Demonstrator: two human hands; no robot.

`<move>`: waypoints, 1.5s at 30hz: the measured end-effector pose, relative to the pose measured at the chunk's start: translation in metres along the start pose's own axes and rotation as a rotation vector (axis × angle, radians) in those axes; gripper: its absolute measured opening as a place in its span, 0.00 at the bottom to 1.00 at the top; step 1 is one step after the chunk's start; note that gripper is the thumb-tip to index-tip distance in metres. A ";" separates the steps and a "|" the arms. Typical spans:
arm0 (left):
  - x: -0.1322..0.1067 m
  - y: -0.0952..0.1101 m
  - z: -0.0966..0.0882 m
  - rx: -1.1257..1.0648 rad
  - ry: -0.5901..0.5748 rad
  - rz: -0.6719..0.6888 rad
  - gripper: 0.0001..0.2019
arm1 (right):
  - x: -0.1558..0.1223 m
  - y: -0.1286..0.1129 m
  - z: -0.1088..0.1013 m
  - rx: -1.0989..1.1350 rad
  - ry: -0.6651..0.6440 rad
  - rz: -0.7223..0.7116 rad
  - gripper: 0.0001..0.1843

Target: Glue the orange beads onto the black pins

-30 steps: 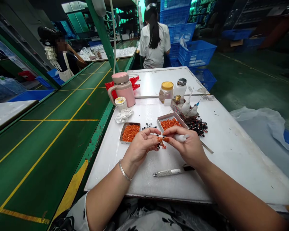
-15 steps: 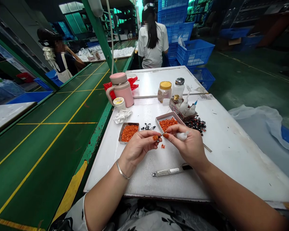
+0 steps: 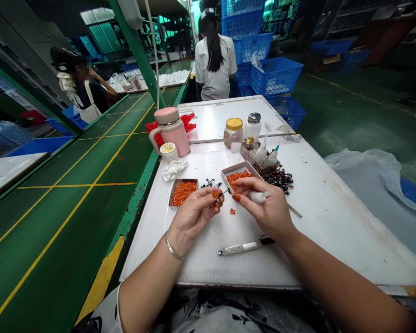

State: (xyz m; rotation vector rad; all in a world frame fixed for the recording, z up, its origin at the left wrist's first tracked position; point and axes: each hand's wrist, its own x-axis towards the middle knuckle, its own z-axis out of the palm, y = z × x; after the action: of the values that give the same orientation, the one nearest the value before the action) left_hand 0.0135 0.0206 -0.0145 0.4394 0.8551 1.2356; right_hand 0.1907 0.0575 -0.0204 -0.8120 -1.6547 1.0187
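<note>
My left hand is closed, its thumb and fingertips pinching a small black branched piece with thin stems. Facing it, my right hand is curled round a small white squeeze bottle. The right thumb and index fingertips come close together near the black piece; whether they pinch something tiny I cannot tell. Below the fingertips lies a little cluster of orange bits. More orange pieces fill a shallow box left of my hands, and a second box behind my right hand holds others. Black branched pieces lie between the boxes.
Near the table's front lies a pen-like knife. Behind are a pink mug, crumpled tissue, jars, a tray of small bottles and a black-and-orange pile. A green conveyor runs left; two people work beyond.
My fingertips have moved apart, showing a gap with the black piece's stem in it. The whole view has shifted slightly.
</note>
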 end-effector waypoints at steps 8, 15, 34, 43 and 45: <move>0.000 -0.001 -0.002 -0.007 -0.024 -0.025 0.11 | -0.001 0.002 0.002 -0.043 -0.022 -0.039 0.12; -0.001 -0.001 0.004 0.001 -0.017 -0.044 0.12 | -0.001 0.003 0.003 -0.076 -0.026 -0.088 0.08; -0.001 -0.002 0.000 -0.046 -0.047 -0.054 0.09 | 0.001 0.002 0.003 -0.077 -0.042 -0.068 0.08; -0.005 0.006 0.001 0.102 -0.006 0.070 0.13 | 0.001 0.002 -0.003 -0.074 0.016 -0.074 0.13; -0.007 0.014 -0.001 0.191 0.046 0.208 0.12 | 0.003 0.003 -0.009 -0.078 0.069 -0.049 0.13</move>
State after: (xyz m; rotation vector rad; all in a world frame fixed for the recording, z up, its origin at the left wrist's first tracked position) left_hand 0.0029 0.0181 -0.0026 0.6687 0.9903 1.3637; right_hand 0.1988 0.0640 -0.0208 -0.8450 -1.6558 0.8868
